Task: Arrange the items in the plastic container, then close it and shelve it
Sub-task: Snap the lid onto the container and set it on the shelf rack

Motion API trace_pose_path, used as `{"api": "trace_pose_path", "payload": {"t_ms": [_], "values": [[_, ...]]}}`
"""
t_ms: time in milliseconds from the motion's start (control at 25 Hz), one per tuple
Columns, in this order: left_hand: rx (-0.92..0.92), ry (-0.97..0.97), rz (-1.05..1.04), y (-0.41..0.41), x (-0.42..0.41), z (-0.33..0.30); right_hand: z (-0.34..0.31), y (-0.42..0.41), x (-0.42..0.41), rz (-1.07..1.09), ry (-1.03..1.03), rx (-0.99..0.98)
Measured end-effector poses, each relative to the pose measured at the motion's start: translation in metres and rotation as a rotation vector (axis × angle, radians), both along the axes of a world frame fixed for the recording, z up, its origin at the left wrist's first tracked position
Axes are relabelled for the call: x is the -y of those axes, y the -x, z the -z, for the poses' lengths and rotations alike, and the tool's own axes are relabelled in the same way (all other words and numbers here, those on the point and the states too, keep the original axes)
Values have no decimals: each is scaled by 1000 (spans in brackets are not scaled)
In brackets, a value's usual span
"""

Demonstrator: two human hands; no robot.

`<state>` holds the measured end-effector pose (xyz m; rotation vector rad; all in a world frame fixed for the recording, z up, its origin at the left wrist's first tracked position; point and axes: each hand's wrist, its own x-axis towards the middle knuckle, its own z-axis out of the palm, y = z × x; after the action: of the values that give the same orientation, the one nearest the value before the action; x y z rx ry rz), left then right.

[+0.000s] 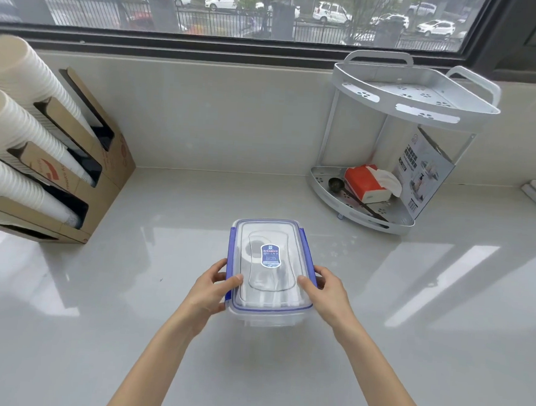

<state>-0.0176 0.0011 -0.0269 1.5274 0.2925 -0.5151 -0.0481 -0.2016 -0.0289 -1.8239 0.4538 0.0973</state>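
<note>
While the lid sits on it, the container rests on the tabletop at the frame's centre, its contents blurred behind clear plastic. The left hand and right hand clamp its near sides, thumbs on the lid, other fingers hidden behind the blue latches. A rack stands upper right, holding a tissue box.

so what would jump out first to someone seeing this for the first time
First, the clear rectangular plastic container with blue latches at the centre of the glossy pale counter, lid on, gripped by the left hand and right hand. Next, the white two-tier corner rack at back right, and the stacked white paper cups in cardboard holders on the left.
</note>
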Motion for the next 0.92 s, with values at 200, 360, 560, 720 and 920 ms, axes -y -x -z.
{"api": "trace_pose_path", "payload": {"t_ms": [200,360,560,720,920], "values": [[125,16,29,-16,11,-36,-37,-13,18,-9,2,116],[222,75,35,-30,23,-70,-79,-26,37,-35,26,247],[332,147,56,-45,42,-116,-140,-45,66,-69,77,387],[405,219,76,-58,61,-156,-181,-60,94,-100,113,432],[462,334,119,-74,97,-200,-232,-80,132,-117,165,505]]}}
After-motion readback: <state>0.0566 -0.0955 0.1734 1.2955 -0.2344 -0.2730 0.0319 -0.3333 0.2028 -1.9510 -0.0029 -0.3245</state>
